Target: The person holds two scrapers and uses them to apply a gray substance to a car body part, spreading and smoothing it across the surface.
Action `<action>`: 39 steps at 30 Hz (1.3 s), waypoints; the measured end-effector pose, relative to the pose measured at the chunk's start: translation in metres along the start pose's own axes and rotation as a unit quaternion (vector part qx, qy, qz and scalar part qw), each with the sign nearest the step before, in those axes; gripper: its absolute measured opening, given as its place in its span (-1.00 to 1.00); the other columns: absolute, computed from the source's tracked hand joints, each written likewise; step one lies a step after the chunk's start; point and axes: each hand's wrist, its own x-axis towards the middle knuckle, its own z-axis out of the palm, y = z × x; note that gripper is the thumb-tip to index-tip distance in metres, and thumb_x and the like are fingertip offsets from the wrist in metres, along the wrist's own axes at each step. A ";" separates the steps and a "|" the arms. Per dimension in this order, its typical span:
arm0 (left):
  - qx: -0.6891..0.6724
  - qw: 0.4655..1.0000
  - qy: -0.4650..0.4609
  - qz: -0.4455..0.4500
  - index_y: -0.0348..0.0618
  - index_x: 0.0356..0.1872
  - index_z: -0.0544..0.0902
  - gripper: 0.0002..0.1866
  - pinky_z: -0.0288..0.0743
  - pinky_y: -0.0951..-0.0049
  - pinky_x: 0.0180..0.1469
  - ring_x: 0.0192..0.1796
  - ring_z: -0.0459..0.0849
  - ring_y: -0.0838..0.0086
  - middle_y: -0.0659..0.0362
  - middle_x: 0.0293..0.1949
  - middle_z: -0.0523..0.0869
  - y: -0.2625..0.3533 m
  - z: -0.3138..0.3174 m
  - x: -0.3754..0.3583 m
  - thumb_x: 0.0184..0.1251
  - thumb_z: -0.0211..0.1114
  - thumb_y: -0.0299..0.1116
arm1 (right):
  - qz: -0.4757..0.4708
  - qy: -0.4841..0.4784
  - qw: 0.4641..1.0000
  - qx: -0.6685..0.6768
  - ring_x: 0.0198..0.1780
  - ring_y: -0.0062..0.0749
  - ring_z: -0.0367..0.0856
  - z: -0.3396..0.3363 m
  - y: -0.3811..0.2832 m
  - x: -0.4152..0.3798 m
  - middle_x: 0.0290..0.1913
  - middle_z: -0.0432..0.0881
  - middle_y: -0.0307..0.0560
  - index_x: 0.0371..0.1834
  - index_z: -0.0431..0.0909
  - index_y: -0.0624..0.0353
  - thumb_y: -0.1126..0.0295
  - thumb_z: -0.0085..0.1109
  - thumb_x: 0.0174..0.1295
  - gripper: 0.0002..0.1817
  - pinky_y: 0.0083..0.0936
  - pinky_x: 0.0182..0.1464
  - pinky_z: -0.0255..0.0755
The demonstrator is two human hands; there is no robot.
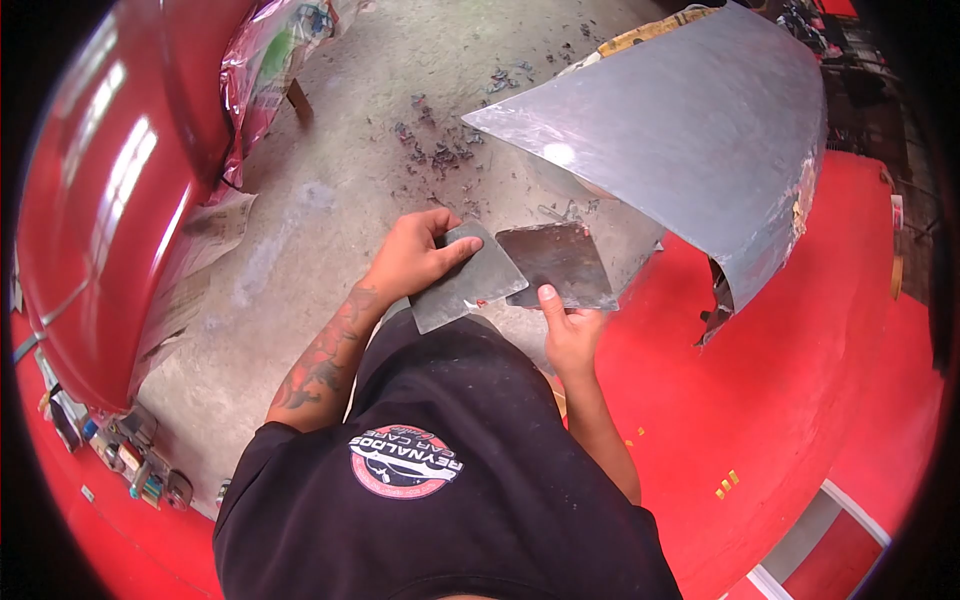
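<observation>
My left hand (425,250) grips a flat grey-green plate (468,275), its thumb lying on the upper face. A small red smear shows near the plate's lower edge. In my right hand (574,335) is a darker, stained square plate (560,262), held at its lower edge with the thumb on top. The two plates are side by side in front of my body, the left one's corner overlapping or close to the right one's edge; whether they touch I cannot tell.
A large grey sanded panel (670,120) juts in at the upper right. Glossy red bodywork (110,200) fills the left side. Dark scraps (440,150) litter the concrete floor (350,90). Tools (140,460) lie at the lower left, and a red surface (740,380) is at right.
</observation>
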 end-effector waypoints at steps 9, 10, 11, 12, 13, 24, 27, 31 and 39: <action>0.054 0.996 0.019 0.066 -0.26 -0.27 0.69 -0.67 0.46 0.43 -0.41 -0.52 0.58 0.54 0.11 -0.51 0.68 0.000 0.002 0.001 0.20 0.45 -0.16 | 0.064 -0.120 0.988 -0.067 -0.02 -0.45 0.59 -0.012 0.018 -0.005 -0.01 0.67 -0.09 0.07 0.56 0.37 0.49 0.18 0.35 -0.72 -0.48 0.03 0.47; 0.066 0.995 0.022 0.075 -0.25 -0.27 0.69 -0.67 0.46 0.43 -0.42 -0.53 0.59 0.52 0.10 -0.51 0.69 0.002 0.001 0.001 0.19 0.45 -0.15 | 0.066 -0.125 0.985 -0.100 -0.13 -0.49 0.59 -0.014 0.021 -0.006 -0.13 0.68 -0.06 -0.01 0.58 0.37 0.45 0.18 0.35 -0.76 -0.48 -0.07 0.47; 0.077 0.993 0.025 0.083 -0.25 -0.27 0.69 -0.67 0.46 0.42 -0.42 -0.53 0.59 0.50 0.09 -0.51 0.69 0.003 0.001 0.001 0.19 0.46 -0.15 | 0.068 -0.130 0.980 -0.133 -0.25 -0.53 0.59 -0.015 0.022 -0.007 -0.25 0.70 -0.02 -0.09 0.61 0.36 0.40 0.19 0.35 -0.78 -0.49 -0.17 0.46; 0.077 0.993 0.025 0.084 -0.25 -0.27 0.69 -0.67 0.46 0.42 -0.42 -0.53 0.59 0.50 0.09 -0.51 0.69 0.004 0.000 0.000 0.19 0.46 -0.15 | 0.067 -0.130 0.980 -0.133 -0.25 -0.53 0.59 -0.015 0.020 -0.007 -0.25 0.70 -0.02 -0.09 0.61 0.36 0.40 0.19 0.35 -0.78 -0.49 -0.17 0.46; 0.088 0.993 0.024 0.079 -0.25 -0.28 0.69 -0.66 0.46 0.41 -0.41 -0.53 0.60 0.48 0.08 -0.50 0.70 0.006 -0.001 0.000 0.18 0.46 -0.14 | 0.056 -0.135 0.975 -0.169 -0.27 -0.46 0.61 -0.015 0.015 -0.005 -0.25 0.69 0.04 -0.10 0.61 0.37 0.40 0.19 0.34 -0.78 -0.46 -0.19 0.46; 0.092 0.993 0.015 0.076 -0.23 -0.29 0.68 -0.67 0.48 0.35 -0.38 -0.49 0.64 0.36 0.04 -0.48 0.70 0.004 0.001 -0.003 0.16 0.47 -0.14 | 0.045 -0.159 0.953 -0.253 -0.46 -0.50 0.46 -0.013 -0.005 -0.001 -0.51 0.61 -0.02 -0.18 0.62 0.35 0.37 0.19 0.32 -0.79 -0.42 -0.33 0.40; 0.111 0.991 0.014 0.073 -0.23 -0.29 0.68 -0.67 0.48 0.36 -0.38 -0.49 0.64 0.37 0.04 -0.48 0.70 0.007 0.001 -0.004 0.16 0.47 -0.14 | 0.079 -0.182 0.944 -0.265 -0.18 -0.04 0.69 -0.015 -0.006 0.000 -0.18 0.67 0.22 -0.02 0.58 0.37 0.49 0.14 0.28 -0.75 -0.36 -0.10 0.49; 0.094 0.992 0.013 0.080 -0.24 -0.29 0.68 -0.66 0.47 0.35 -0.39 -0.50 0.64 0.37 0.04 -0.49 0.70 0.006 0.002 -0.004 0.16 0.47 -0.14 | 0.053 -0.182 0.945 -0.268 -0.14 0.06 0.68 -0.016 -0.003 -0.001 -0.18 0.66 0.21 -0.03 0.58 0.36 0.51 0.13 0.27 -0.76 -0.33 -0.07 0.49; 0.030 0.998 0.001 0.060 -0.27 -0.28 0.66 -0.69 0.44 0.47 -0.41 -0.49 0.57 0.61 0.17 -0.49 0.70 0.002 0.003 -0.002 0.23 0.44 -0.19 | -0.015 -0.169 0.933 -0.316 -0.14 0.12 0.64 -0.023 0.009 -0.001 -0.19 0.64 0.23 0.01 0.54 0.32 0.50 0.10 0.28 -0.74 -0.30 -0.06 0.48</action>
